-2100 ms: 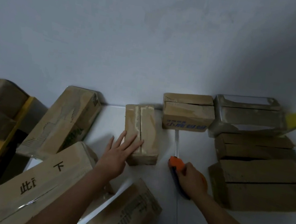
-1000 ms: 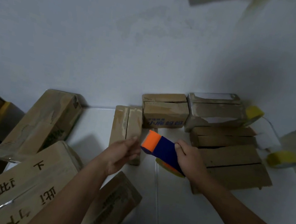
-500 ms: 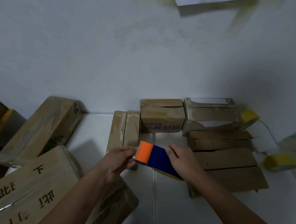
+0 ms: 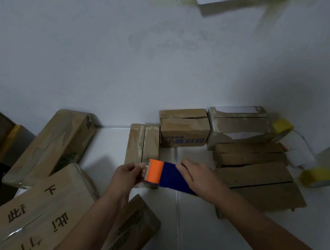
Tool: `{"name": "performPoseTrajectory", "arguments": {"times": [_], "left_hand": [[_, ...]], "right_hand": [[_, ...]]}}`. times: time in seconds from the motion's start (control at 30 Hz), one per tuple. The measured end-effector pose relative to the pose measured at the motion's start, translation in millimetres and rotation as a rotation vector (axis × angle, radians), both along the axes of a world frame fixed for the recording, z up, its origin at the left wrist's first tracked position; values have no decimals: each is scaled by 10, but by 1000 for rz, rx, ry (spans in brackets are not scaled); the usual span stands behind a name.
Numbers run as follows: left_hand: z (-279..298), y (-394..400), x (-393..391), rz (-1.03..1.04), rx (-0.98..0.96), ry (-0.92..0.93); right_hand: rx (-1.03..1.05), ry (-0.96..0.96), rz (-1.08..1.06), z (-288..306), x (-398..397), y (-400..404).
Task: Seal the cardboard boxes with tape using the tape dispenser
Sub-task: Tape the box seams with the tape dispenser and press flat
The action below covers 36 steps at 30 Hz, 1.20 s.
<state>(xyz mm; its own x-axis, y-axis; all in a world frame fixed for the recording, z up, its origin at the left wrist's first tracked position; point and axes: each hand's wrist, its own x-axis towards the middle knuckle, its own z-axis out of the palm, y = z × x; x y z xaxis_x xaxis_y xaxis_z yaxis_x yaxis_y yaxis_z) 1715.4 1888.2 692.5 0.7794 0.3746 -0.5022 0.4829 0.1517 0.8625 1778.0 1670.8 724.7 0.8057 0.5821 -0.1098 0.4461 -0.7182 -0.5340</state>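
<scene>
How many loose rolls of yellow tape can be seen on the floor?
2. One yellow roll leans at the wall beside the far right box; the other yellow roll lies right of the flat boxes. More may be hidden.

Printed characters on two cardboard boxes

The small box against the wall carries a row of blue Chinese characters on its front face, too blurred to read surely. The large box at lower left bears black Chinese characters seen upside down; "下" is legible, the others are unclear.
</scene>
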Motion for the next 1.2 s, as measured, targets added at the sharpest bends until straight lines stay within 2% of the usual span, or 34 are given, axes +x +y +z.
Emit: {"name": "performPoseTrajectory", "arguments": {"times": [0.13,0.3,0.4,0.7,0.9,1.03,1.2], "left_hand": [[-32,455,-81,174,2,0],[-123,568,-181,127,48,39],[-142,485,-186,167,127,2],[-124,737,-216,221,229,-46],[-248,799,-265,208,222,62],[-332,692,-261,199,359,141],[-313,581,-158,191,412,196]], "right_hand": [[-61,8,-18,-47,122,-154],[-50,17,-105,-85,197,-184],[-132,-12,-138,-89,223,-108],[-234,-49,-90,-184,289,-204],[-194,-56,-119,-193,404,-189],[-292,-81,-62,-205,487,-121],[-340,-94,-48,-301,543,-83]]}}
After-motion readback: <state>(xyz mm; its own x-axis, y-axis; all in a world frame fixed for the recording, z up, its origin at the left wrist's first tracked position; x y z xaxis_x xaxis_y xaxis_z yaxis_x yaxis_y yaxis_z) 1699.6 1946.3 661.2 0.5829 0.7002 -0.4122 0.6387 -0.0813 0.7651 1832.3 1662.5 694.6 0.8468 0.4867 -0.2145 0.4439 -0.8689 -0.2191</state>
